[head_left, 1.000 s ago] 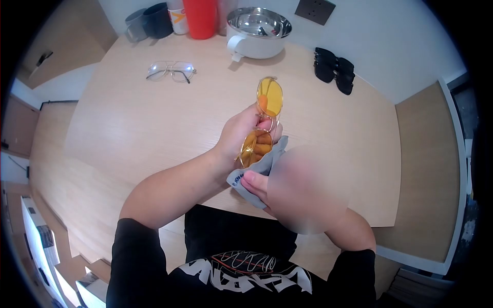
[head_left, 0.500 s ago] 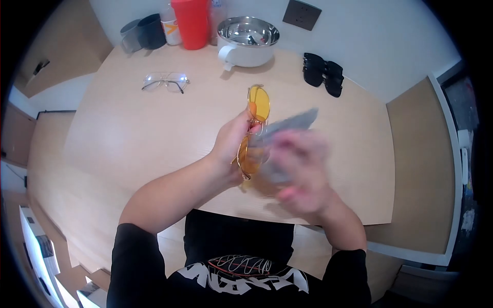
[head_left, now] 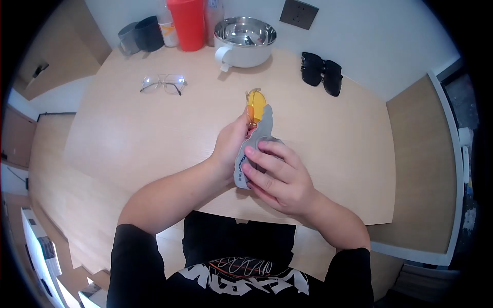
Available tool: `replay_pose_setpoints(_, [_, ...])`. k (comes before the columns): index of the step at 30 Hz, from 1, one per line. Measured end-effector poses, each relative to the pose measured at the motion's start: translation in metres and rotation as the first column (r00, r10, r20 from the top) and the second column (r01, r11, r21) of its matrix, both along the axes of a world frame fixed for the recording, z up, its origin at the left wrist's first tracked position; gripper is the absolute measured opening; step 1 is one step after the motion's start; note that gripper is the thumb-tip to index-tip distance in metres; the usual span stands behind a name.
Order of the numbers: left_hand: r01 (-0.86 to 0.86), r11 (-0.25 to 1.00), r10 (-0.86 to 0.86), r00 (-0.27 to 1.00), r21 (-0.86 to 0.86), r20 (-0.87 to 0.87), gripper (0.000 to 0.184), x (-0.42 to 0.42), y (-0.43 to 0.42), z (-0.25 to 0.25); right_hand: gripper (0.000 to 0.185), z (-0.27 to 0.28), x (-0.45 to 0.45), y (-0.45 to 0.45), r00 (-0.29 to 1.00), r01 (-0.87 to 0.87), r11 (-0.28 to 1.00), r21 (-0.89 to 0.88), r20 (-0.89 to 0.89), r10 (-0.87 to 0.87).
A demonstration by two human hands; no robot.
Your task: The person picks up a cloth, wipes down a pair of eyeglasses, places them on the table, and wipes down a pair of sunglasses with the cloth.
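Yellow-lensed sunglasses (head_left: 257, 105) with a thin gold frame are held on end by my left hand (head_left: 231, 141), whose fingers close around the bridge area. My right hand (head_left: 282, 177) presses a grey lens cloth (head_left: 264, 127) with dark printing against the lower lens. The cloth hides that lens and part of the frame. Its upper tip reaches to the edge of the upper lens, which shows yellow with an orange patch where a finger lies behind it.
Clear eyeglasses (head_left: 164, 84) lie at the left of the table (head_left: 128, 128). Black sunglasses (head_left: 322, 73) rest at the back right. Along the back stand a steel-lined white bowl (head_left: 245, 54) with a handle, a red container (head_left: 186, 25), a bottle (head_left: 167, 31) and dark mugs (head_left: 149, 34).
My right hand has moved left and brought the cloth, held out to the right before, onto the lower lens. My left hand still holds the sunglasses in nearly the same place.
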State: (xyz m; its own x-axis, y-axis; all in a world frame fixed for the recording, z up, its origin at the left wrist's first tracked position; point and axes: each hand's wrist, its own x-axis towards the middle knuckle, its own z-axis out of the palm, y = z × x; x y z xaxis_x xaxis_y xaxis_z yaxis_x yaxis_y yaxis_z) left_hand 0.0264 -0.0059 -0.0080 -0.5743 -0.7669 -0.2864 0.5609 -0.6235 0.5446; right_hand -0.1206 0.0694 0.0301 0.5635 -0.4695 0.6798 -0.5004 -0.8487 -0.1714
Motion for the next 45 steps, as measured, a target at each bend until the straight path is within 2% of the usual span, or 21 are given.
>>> replay_pose_setpoints(2, [0.004,1.000,-0.004,0.999,-0.015,0.036,0.036,0.001,0.001,-0.001,0.046,-0.001,0.001,0.000,1.000,-0.014,1.000,-0.026,0.011,0.015])
replay_pose_setpoints(6, [-0.040,0.999,0.040,0.999,-0.030,0.008,0.035,-0.002,0.005,-0.001,0.048,-0.002,0.008,0.005,0.997,0.069,0.997,0.026,0.025,-0.069])
replay_pose_setpoints(11, [-0.153,0.984,0.161,0.983,-0.095,0.088,0.038,0.001,0.004,-0.004,0.046,-0.009,0.014,0.008,0.992,0.112,0.994,0.017,0.058,-0.113])
replay_pose_setpoints(12, [-0.174,0.979,0.184,0.979,-0.105,0.093,0.039,0.001,0.003,-0.003,0.044,-0.008,0.014,0.008,0.989,0.110,0.992,0.067,0.095,-0.116])
replay_pose_setpoints(14, [-0.255,0.942,0.297,0.936,-0.220,0.190,0.041,-0.001,0.009,0.004,0.039,-0.006,0.015,0.010,0.978,0.100,0.981,0.164,0.165,-0.128])
replay_pose_setpoints(15, [-0.289,0.914,0.358,0.905,-0.284,0.230,0.043,-0.002,0.012,0.009,0.037,-0.007,0.013,0.009,0.978,0.088,0.984,0.153,0.177,-0.114])
replay_pose_setpoints(18, [-0.251,0.858,0.434,0.821,-0.448,0.371,0.046,0.002,0.018,0.017,0.032,-0.013,0.000,0.003,0.969,0.085,0.989,0.124,0.221,-0.112])
replay_pose_setpoints(19, [-0.365,0.844,0.447,0.883,-0.393,0.140,0.043,-0.004,0.015,0.010,0.031,-0.010,-0.004,0.001,0.962,0.107,0.986,0.131,0.238,-0.136])
replay_pose_setpoints(22, [-0.275,0.917,0.325,0.935,-0.290,0.140,0.031,-0.001,0.021,0.017,0.029,-0.006,-0.013,-0.002,0.929,0.212,0.972,0.100,0.289,-0.233])
replay_pose_setpoints(24, [-0.231,0.924,0.263,0.962,-0.305,0.070,0.027,0.000,0.023,0.019,0.029,-0.001,-0.023,-0.003,0.902,0.297,0.947,0.121,0.289,-0.320])
replay_pose_setpoints(26, [-0.175,0.928,0.201,0.978,-0.329,0.047,0.023,0.000,0.023,0.022,0.027,0.003,-0.031,-0.005,0.892,0.312,0.944,0.107,0.309,-0.330])
replay_pose_setpoints(32, [-0.013,0.857,0.119,0.978,-0.515,0.172,0.013,0.005,0.022,0.023,0.022,0.009,-0.041,0.002,0.857,0.318,0.917,0.241,0.339,-0.387])
replay_pose_setpoints(34, [0.020,0.802,0.122,0.973,-0.597,0.196,0.012,0.005,0.023,0.023,0.020,0.008,-0.042,-0.003,0.848,0.294,0.908,0.298,0.356,-0.392])
replay_pose_setpoints(37, [0.065,0.793,0.087,0.972,-0.606,0.219,0.011,0.005,0.022,0.025,0.019,0.013,-0.043,-0.005,0.852,0.189,0.879,0.438,0.371,-0.369])
replay_pose_setpoints(40, [0.085,0.799,0.075,0.968,-0.595,0.238,0.012,0.004,0.020,0.027,0.021,0.012,-0.048,-0.006,0.874,0.246,0.911,0.332,0.330,-0.356])
replay_pose_setpoints(43, [0.065,0.835,0.098,0.960,-0.546,0.264,0.013,0.005,0.020,0.034,0.023,0.007,-0.057,-0.011,0.899,0.243,0.967,0.078,0.356,-0.255])
replay_pose_setpoints(45, [0.019,0.858,0.100,0.974,-0.513,0.204,0.012,0.004,0.017,0.031,0.024,0.009,-0.061,-0.013,0.922,0.216,0.976,-0.025,0.335,-0.195])
